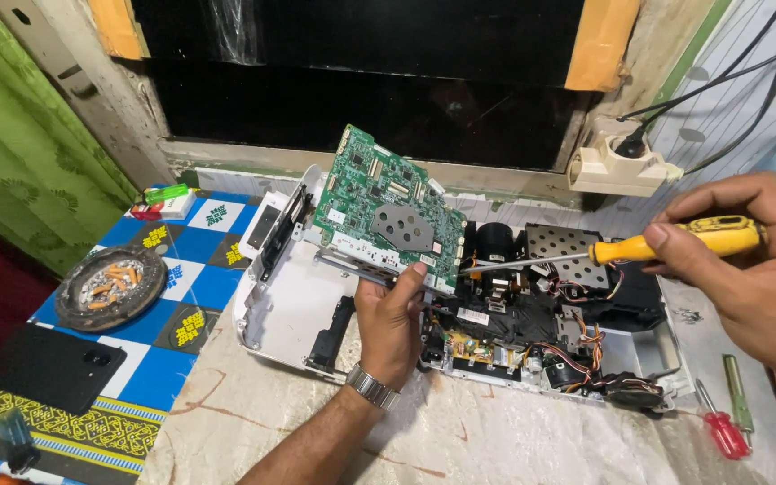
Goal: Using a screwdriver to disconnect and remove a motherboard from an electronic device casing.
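- Lifting the green circuit board point(388, 211) with my left hand point(390, 316), I have it tilted up on its far edge near the middle of the frame, above the opened white device point(285, 296).
- My left fingers are closed on the board's lower edge and the metal strip under it, thumb on the front near the lower right corner.
- My right hand point(752, 269), at the right edge of the frame, is wrapped tight round the yellow-handled screwdriver point(675, 242); its shaft runs left and the tip sits just at the board's lower right corner, over the black inner parts.
- To do this well, I judge I should keep the board steady and tilted no further than the wiring allows, and work the tip gently at the corner so it does not slip across the components.
- I should grip the board by its edge only, off the small parts on its face.
- The board is green, roughly rectangular, crowded with small chips and pale connectors, with a grey metal plate with holes in its lower middle.
- Below it the device shows a black housing, a perforated metal cover and bundles of coloured wires point(586, 346).
- A red-handled screwdriver point(720, 427) lies at lower right, an ashtray point(111, 286) at left.
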